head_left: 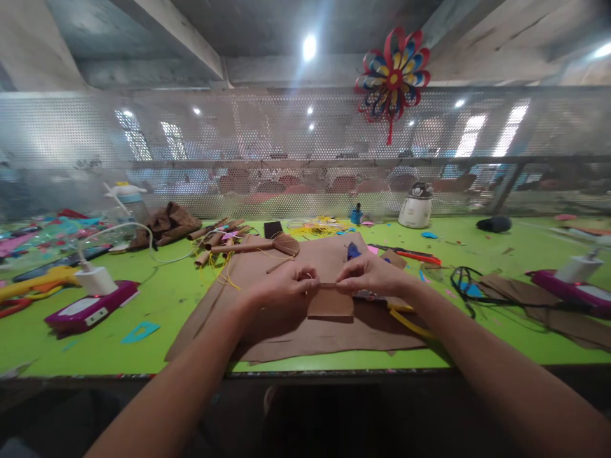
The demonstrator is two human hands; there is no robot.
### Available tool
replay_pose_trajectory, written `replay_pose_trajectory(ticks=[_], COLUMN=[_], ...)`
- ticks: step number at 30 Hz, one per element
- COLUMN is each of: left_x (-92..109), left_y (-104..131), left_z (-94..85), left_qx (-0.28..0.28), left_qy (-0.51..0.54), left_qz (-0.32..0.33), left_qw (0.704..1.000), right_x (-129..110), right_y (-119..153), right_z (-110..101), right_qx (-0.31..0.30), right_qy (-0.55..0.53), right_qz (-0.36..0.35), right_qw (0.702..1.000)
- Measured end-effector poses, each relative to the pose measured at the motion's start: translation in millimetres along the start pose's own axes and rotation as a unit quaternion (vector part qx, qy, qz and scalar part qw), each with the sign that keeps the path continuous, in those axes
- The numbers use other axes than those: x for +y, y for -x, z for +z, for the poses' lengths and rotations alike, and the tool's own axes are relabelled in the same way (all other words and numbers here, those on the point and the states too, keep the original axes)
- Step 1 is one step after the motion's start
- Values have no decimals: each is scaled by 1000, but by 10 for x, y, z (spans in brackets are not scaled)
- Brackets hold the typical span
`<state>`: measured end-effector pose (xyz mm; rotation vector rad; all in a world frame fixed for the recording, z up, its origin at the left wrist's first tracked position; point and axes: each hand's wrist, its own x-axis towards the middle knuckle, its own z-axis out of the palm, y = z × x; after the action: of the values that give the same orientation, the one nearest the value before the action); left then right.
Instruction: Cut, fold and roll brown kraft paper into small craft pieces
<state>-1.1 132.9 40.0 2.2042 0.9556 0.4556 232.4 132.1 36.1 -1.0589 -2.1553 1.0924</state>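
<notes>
Between my two hands is a small rectangle of brown paper (331,304), its far edge turned over in a narrow fold. My left hand (285,284) pinches the left end of that fold, and my right hand (367,275) pinches the right end. Both sets of fingers are closed on the paper. Underneath lies a large brown paper sheet (281,337), spread on the green table. Just beyond my left hand rests a brown paper roll with a pleated fan end (285,244). A yellow-handled tool (410,323) lies partly hidden beside my right forearm.
Brown paper rolls (224,235) and yellow strings (324,225) lie at the back. Purple power strips (90,308) sit left and right. Glasses (465,286), a red-handled cutter (420,256), a white bottle (416,207) and yellow-handled scissors (38,284) lie around. A perforated screen (267,140) stands behind.
</notes>
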Motion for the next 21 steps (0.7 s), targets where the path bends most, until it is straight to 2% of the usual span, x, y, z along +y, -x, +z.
replay_pose_trajectory(ticks=[8,11,13,15,18,20,21], left_x=[-70,-21,25,64,110,139,152], left_y=[-11,8,31,62,118,149,158], left_z=[-84,-103,-83,-21,134,239,282], left_qx=[7,11,-3,-31,-64,-68,-73], left_qy=[-16,46,126,228,386,474,494], left_qz=[29,33,30,24,6,-16,-19], left_qw=[999,998,992,973,920,878,866], right_x=[8,49,55,28,-51,-97,-112], right_y=[15,27,41,63,94,100,98], right_z=[-59,-109,-113,-85,-11,31,46], right_qx=[-12,24,43,10,-78,-86,-76], right_qy=[-30,-88,-131,-167,-186,-166,-153], right_qz=[-30,-81,-107,-115,-112,-121,-131], right_qw=[999,993,985,979,973,975,977])
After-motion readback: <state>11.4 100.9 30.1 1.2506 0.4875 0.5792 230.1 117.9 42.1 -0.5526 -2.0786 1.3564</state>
